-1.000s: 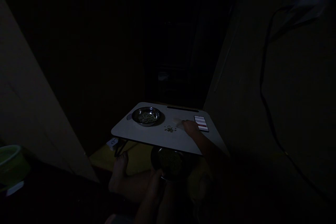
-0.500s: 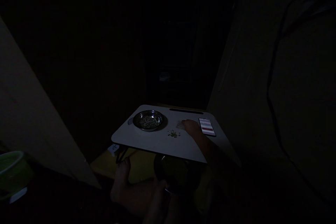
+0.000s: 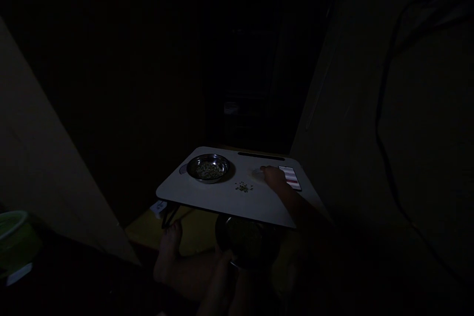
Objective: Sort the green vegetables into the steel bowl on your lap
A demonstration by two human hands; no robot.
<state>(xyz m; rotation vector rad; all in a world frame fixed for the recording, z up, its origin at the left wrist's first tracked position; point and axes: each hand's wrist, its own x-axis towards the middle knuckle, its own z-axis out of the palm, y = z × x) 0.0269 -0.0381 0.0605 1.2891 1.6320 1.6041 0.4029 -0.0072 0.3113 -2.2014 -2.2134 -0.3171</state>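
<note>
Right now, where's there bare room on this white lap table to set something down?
The white lap table is bare along its near edge, below the steel bowl and the small heap of green grains. It's crowded at the back right, where your right hand sits beside the phone.

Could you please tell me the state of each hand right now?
Left hand: holding a metal bowl by its rim.
Right hand: curled on the table; whether it holds anything cannot be told.
</note>
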